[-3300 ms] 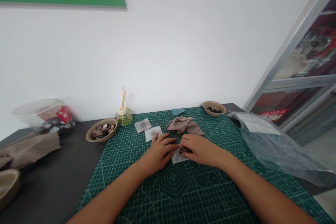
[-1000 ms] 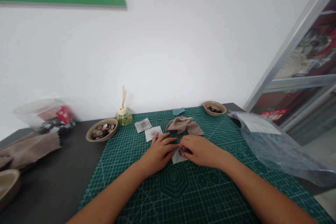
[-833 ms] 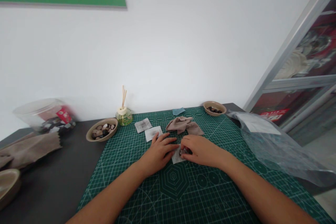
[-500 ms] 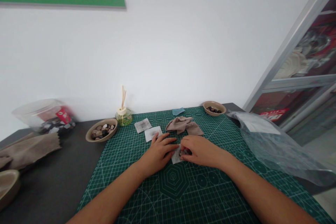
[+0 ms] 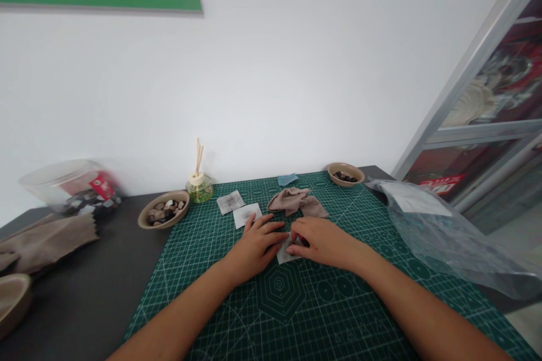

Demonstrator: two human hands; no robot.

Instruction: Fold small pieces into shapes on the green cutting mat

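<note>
Two smudged sheets (image 5: 231, 202) are lying, seemingly done, toward the far edge of the table (image 5: 91, 285), while the right hand (image 5: 320, 241), fingers curled, any pinch hidden, is partly covering an unfinished-looking third sheet (image 5: 286, 254) beside the spread left hand (image 5: 254, 245).

On the right hand (image 5: 318, 240), the thumb now stretches further left across the smudged white paper square (image 5: 284, 255) than half a second ago, and the dark piece glimpsed under its fingers earlier is hidden.
</note>
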